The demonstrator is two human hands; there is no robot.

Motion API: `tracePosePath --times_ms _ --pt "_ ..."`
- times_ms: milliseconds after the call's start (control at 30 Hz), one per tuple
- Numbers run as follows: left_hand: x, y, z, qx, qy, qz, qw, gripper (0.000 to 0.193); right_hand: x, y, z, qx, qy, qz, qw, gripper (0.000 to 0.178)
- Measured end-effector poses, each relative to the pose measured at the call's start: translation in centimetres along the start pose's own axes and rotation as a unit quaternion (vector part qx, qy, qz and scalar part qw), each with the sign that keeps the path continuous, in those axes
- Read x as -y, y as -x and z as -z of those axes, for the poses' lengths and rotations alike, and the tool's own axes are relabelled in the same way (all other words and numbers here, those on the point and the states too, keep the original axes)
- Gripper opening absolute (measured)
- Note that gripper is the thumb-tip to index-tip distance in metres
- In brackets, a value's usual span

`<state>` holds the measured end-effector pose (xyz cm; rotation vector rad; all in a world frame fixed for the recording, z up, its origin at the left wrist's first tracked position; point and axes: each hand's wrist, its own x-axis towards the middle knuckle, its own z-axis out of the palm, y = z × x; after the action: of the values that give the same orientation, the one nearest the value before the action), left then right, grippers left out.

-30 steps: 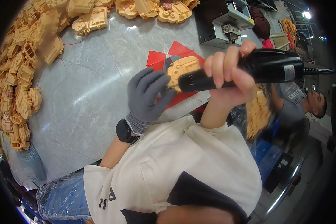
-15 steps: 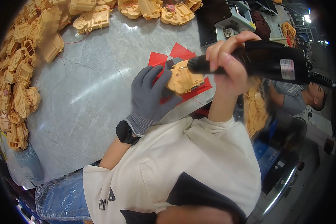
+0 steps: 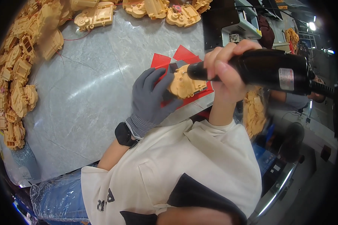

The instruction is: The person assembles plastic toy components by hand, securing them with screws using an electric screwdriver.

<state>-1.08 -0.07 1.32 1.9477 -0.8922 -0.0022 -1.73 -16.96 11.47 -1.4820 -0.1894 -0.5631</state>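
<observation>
My left hand, in a grey glove, curls its fingers against the left side of a yellow plastic housing. The housing sits over a dark block on a red base, much of which is hidden by the part and my glove. Bare fingers of my right hand wrap round a black electric screwdriver, held nearly level. Its nose points left and meets the upper part of the housing; the tip itself is hard to make out.
Many similar yellow housings are heaped along the table's left side, and several line the far edge, some with thin red wires. A black and grey machine stands at the far right. More yellow parts lie right of my arm, near another person.
The whole scene has shifted slightly downward in the view. Both hands keep their holds, and the screwdriver's nose stays at the housing. The other person at the right is now mostly hidden behind the screwdriver.
</observation>
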Motion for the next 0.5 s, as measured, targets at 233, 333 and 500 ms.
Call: tracePosePath --times_ms 233,333,500 --pt "0.8 -0.2 -0.5 -0.019 0.015 -0.012 1.0 0.067 -0.3 0.0 -0.5 0.029 0.076 0.0 0.997 0.035" --pt "0.9 0.0 -0.3 -0.036 0.055 0.005 0.998 0.075 -0.7 -0.1 -0.5 0.013 0.058 -0.01 0.998 0.035" --pt "0.9 -0.2 0.7 -0.04 0.135 0.058 0.988 0.09 -0.7 -0.2 0.1 -0.015 -0.014 -0.027 0.999 0.033"
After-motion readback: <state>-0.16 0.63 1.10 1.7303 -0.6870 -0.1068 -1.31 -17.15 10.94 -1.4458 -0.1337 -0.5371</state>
